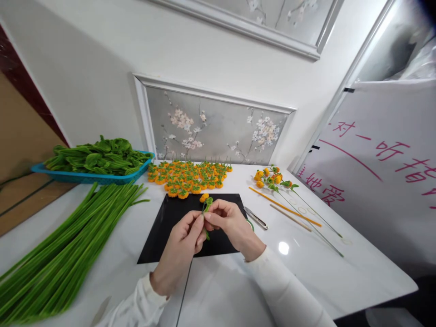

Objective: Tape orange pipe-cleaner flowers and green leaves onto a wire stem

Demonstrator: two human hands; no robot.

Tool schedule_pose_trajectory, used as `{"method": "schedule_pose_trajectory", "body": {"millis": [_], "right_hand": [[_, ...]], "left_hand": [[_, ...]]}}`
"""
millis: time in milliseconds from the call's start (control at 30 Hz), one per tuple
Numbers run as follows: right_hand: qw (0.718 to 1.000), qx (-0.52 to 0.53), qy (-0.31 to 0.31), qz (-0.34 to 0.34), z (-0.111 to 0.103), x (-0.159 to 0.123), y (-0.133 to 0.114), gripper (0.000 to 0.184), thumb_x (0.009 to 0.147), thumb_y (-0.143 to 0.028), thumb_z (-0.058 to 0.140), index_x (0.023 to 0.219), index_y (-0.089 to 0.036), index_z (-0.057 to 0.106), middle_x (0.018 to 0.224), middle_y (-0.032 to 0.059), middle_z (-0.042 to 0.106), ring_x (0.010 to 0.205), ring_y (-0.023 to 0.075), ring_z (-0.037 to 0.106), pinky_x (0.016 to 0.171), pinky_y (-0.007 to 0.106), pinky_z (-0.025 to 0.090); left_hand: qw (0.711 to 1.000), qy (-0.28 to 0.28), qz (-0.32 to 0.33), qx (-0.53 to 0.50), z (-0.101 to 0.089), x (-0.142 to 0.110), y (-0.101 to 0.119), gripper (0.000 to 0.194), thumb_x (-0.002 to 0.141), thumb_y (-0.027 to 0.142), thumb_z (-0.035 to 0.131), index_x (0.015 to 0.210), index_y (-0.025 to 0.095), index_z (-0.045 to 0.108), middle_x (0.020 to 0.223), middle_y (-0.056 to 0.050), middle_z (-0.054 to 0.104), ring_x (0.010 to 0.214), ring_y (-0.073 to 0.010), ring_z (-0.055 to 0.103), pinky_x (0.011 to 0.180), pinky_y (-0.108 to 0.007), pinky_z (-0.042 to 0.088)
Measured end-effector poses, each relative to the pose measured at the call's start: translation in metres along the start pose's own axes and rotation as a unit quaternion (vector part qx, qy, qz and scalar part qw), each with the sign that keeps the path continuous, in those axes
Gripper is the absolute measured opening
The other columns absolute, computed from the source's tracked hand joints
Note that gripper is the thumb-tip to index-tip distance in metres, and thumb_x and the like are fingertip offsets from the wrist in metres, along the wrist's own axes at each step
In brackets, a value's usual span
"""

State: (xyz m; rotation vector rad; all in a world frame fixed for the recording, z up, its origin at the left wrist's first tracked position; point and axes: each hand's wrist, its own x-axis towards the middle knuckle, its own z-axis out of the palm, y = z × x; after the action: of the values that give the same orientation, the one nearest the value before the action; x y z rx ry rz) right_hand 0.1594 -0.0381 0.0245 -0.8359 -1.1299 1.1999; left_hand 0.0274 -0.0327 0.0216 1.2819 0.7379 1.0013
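Flower stem (pixel 185 290): held between the two hands, its orange bud (pixel 204 198) just beyond the fingertips, its thin wire running out below the left hand toward the wearer.
Left hand (pixel 177 243): thumb and forefinger pinching the stem, other fingers curled in.
Right hand (pixel 235 225): thumb and fingers pinching at the green leaf (pixel 209 204) and stem, thumb tip close against the left one (whether they touch, I cannot tell).
Black mat (pixel 160 238): flat beneath both hands.
Snips (pixel 257 218): just right of the right hand, near a green ring (pixel 250 225) which that hand partly hides.
Orange flower heads (pixel 190 178): massed beyond both hands, past the mat.
Green stem bundle (pixel 71 254): left of the left hand.
Blue basket (pixel 91 179): beyond that bundle, heaped with green leaves (pixel 102 156).
Budded sprigs (pixel 269 177): beyond the right hand, rightward.
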Motion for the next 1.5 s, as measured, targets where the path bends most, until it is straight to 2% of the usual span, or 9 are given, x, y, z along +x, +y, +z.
{"method": "schedule_pose_trajectory", "body": {"millis": [467, 567, 700, 767, 933, 1067, 1200, 1333, 1500], "right_hand": [[0.998, 0.009, -0.045, 0.037, -0.013, -0.001, 0.000, 0.021, 0.071, -0.033, 0.071, 0.071, -0.018, 0.056, 0.060, -0.0026, 0.055, 0.054, 0.0096, 0.046, 0.052, 0.023, 0.032], [0.995, -0.098, -0.011, 0.027, -0.020, 0.000, 0.000, 0.016, 0.076, -0.032, 0.064, 0.072, -0.019, 0.054, 0.059, -0.0040, 0.051, 0.050, 0.0087, 0.043, 0.048, 0.021, 0.033], [0.900, -0.434, 0.019, 0.023, -0.020, -0.003, 0.010, 0.009, 0.073, -0.015, 0.058, 0.065, -0.019, 0.058, 0.056, -0.0022, 0.056, 0.051, 0.0120, 0.051, 0.050, 0.023, 0.037], [0.870, -0.491, 0.031, 0.019, -0.013, -0.005, 0.019, 0.012, 0.067, -0.009, 0.059, 0.062, -0.019, 0.061, 0.060, 0.0014, 0.062, 0.058, 0.0157, 0.056, 0.056, 0.025, 0.038], [0.850, -0.521, 0.075, 0.001, -0.013, -0.002, 0.020, 0.008, 0.071, -0.017, 0.062, 0.075, -0.019, 0.069, 0.066, 0.0053, 0.067, 0.063, 0.0192, 0.061, 0.060, 0.027, 0.040], [0.849, -0.515, 0.115, -0.015, -0.053, 0.000, -0.001, 0.020, 0.081, -0.022, 0.050, 0.081, -0.020, 0.070, 0.072, 0.0028, 0.069, 0.066, 0.0163, 0.061, 0.063, 0.025, 0.043], [0.847, -0.521, 0.103, 0.002, -0.085, -0.019, -0.014, 0.016, 0.077, -0.022, 0.053, 0.074, -0.021, 0.069, 0.064, -0.0002, 0.066, 0.059, 0.0153, 0.058, 0.058, 0.025, 0.042], [0.827, -0.558, 0.075, 0.009, -0.076, -0.030, -0.012, 0.013, 0.076, -0.020, 0.059, 0.085, -0.023, 0.068, 0.077, 0.0008, 0.070, 0.069, 0.0169, 0.061, 0.068, 0.027, 0.044], [0.805, -0.585, 0.096, 0.023, -0.049, 0.000, -0.002, 0.014, 0.082, -0.024, 0.058, 0.094, -0.022, 0.065, 0.089, 0.0065, 0.071, 0.085, 0.0202, 0.063, 0.076, 0.030, 0.043]], "left_hand": [[0.999, 0.033, -0.018, -0.018, 0.004, -0.004, 0.004, 0.019, 0.081, 0.036, 0.061, 0.078, 0.017, 0.064, 0.052, 0.004, 0.045, 0.045, -0.0071, 0.029, 0.040, -0.019, 0.020], [0.996, 0.075, -0.014, -0.034, -0.001, -0.001, 0.007, 0.018, 0.079, 0.035, 0.063, 0.083, 0.017, 0.066, 0.050, 0.005, 0.042, 0.044, -0.0065, 0.030, 0.039, -0.017, 0.020], [0.987, 0.122, 0.002, -0.109, -0.014, 0.008, 0.011, 0.016, 0.073, 0.029, 0.071, 0.082, 0.016, 0.068, 0.074, -0.002, 0.058, 0.047, -0.0037, 0.036, 0.035, -0.014, 0.022], [0.983, 0.117, -0.011, -0.138, -0.017, 0.011, 0.012, 0.016, 0.072, 0.027, 0.072, 0.083, 0.016, 0.068, 0.070, 0.000, 0.055, 0.044, -0.0027, 0.033, 0.034, -0.012, 0.022], [0.983, 0.093, -0.028, -0.153, -0.012, 0.007, 0.014, 0.014, 0.075, 0.027, 0.070, 0.084, 0.016, 0.066, 0.064, 0.002, 0.051, 0.042, -0.0019, 0.030, 0.033, -0.011, 0.023], [0.982, 0.091, -0.011, -0.167, -0.011, 0.005, 0.017, 0.011, 0.078, 0.024, 0.067, 0.084, 0.015, 0.067, 0.063, 0.002, 0.050, 0.041, -0.0014, 0.029, 0.033, -0.010, 0.024], [0.974, 0.114, 0.009, -0.195, -0.017, 0.009, 0.019, 0.007, 0.077, 0.019, 0.067, 0.082, 0.014, 0.067, 0.065, 0.001, 0.050, 0.042, -0.0014, 0.031, 0.032, -0.009, 0.024], [0.970, 0.127, 0.021, -0.204, -0.018, 0.011, 0.018, 0.006, 0.078, 0.018, 0.065, 0.082, 0.013, 0.068, 0.067, 0.000, 0.051, 0.044, -0.0020, 0.035, 0.033, -0.009, 0.026], [0.973, 0.107, 0.007, -0.206, -0.015, 0.010, 0.014, 0.006, 0.078, 0.018, 0.066, 0.081, 0.012, 0.067, 0.068, 0.000, 0.052, 0.046, -0.0022, 0.037, 0.033, -0.009, 0.026]]}}
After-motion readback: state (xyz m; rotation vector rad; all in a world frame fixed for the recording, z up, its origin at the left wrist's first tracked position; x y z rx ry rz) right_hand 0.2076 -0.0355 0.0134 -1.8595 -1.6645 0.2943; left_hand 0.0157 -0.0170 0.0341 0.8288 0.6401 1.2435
